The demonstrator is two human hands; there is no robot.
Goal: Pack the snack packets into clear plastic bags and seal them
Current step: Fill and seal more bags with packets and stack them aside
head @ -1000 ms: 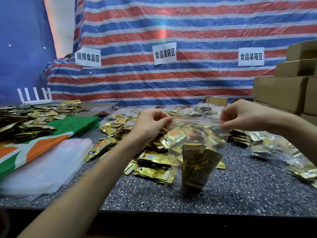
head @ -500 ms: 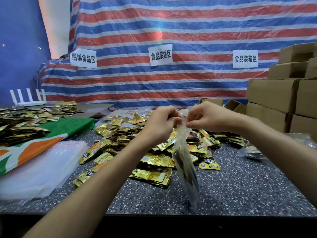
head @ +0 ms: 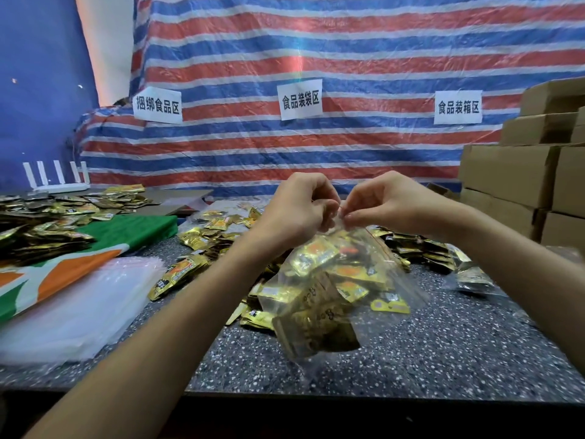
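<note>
Midway above a speckled dark table, a person's left hand and right hand meet almost fingertip to fingertip, each pinching the top edge of a clear plastic bag. The bag hangs tilted beneath them, its lower end close to the tabletop; contact cannot be made out. Gold snack packets fill the bag, and a loose heap of the same packets lies on the table behind it. A stack of empty clear bags sits at the left, beside a green, orange and white cloth. Another filled bag rests at the right, near stacked cardboard boxes. Paper signs hang on the striped tarpaulin behind.
</note>
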